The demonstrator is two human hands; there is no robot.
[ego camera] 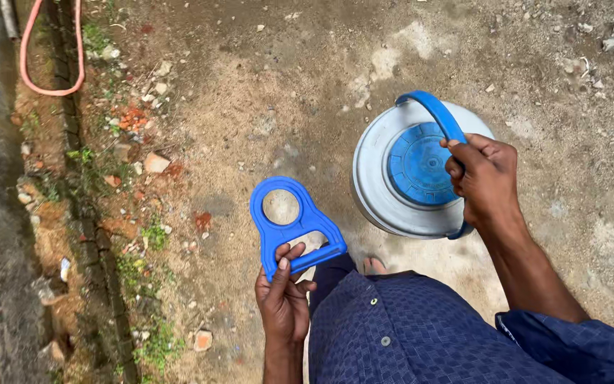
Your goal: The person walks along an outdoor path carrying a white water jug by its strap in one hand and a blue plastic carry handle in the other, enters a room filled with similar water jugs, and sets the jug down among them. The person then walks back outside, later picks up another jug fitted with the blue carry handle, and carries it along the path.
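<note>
Two hands busy | left hand [283, 302] fingers grip blue carrier [291, 224], ring end pointing away | right hand [487, 179] clenches jug handle [436, 114]

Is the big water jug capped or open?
Capped: a blue cap covers the mouth of the water jug, which the right hand carries by a blue handle.

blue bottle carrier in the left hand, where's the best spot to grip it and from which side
Grip the straight bar at the wide end of the blue bottle carrier, coming from below, as the left hand does. The slot above the bar lets fingers wrap it; the ring end stays free.
</note>
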